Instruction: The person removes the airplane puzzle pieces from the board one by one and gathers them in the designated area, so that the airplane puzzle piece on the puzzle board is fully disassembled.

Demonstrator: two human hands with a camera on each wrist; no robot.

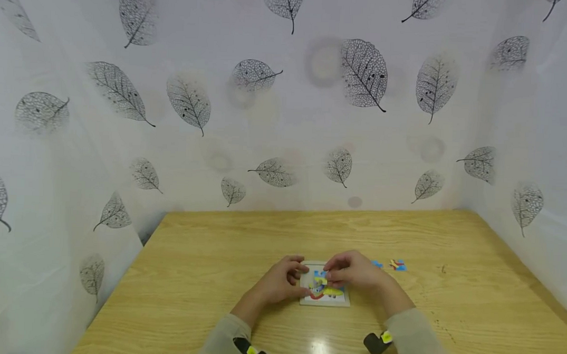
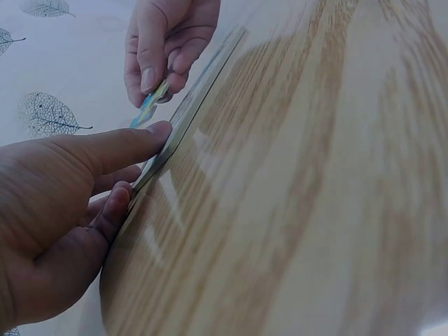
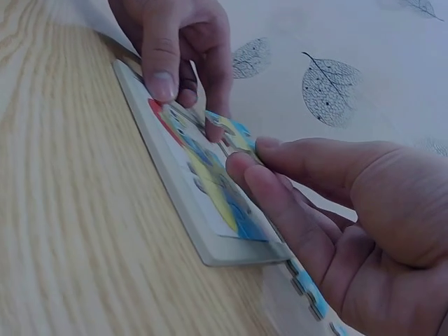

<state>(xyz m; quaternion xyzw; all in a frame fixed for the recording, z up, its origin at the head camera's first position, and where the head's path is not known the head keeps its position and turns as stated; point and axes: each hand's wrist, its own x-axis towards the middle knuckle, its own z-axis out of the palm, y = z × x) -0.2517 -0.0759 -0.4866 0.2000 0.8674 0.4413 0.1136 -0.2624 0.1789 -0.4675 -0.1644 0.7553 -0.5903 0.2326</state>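
A person's left hand (image 1: 279,280) curls round the left side of a puzzle tray (image 1: 325,304) on a table (image 1: 204,258); the right hand (image 1: 354,271) pinches 1 piece (image 3: 240,134) above, best aligned before pressing.

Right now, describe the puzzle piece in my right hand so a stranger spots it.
On the wooden table, find the pale puzzle tray. Above it, the right hand pinches a blue and yellow piece. Unlike the pieces lying in the tray or loose pieces on the table, it's held up.
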